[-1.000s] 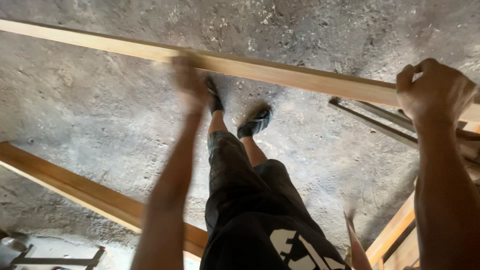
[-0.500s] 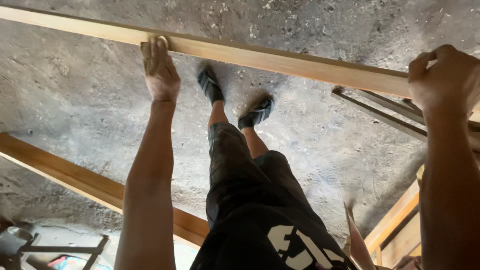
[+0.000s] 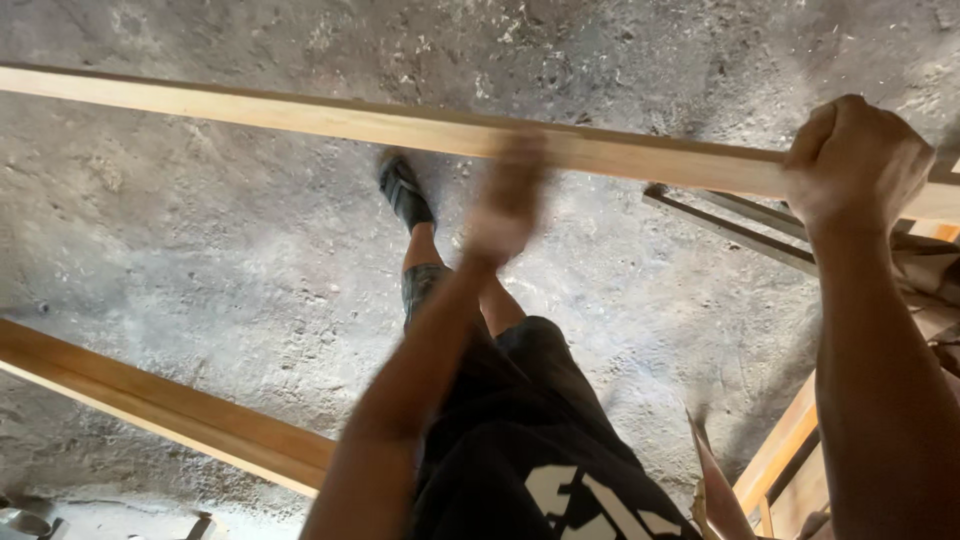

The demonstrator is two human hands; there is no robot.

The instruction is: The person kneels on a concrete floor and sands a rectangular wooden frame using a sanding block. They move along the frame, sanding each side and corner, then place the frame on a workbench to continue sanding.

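A long wooden strip point(image 3: 300, 115) spans a rough concrete floor point(image 3: 200, 250). The right hand point(image 3: 855, 160) is clenched around the strip's right end. The left hand point(image 3: 508, 200) at its middle is blurred, so its grip cannot be made out.

wooden strip point(image 3: 300, 115) across floor point(image 3: 200, 240), plank point(image 3: 170, 405) lower left

No packages, labels, signs or screens were visible in the head view. The only marking of that kind was a white printed graphic point(image 3: 580, 505) on the black fabric shorts point(image 3: 520, 420) at the lower centre of the frame: bold, blocky white shapes on black, cut off by the bottom edge. Its content was not recorded.
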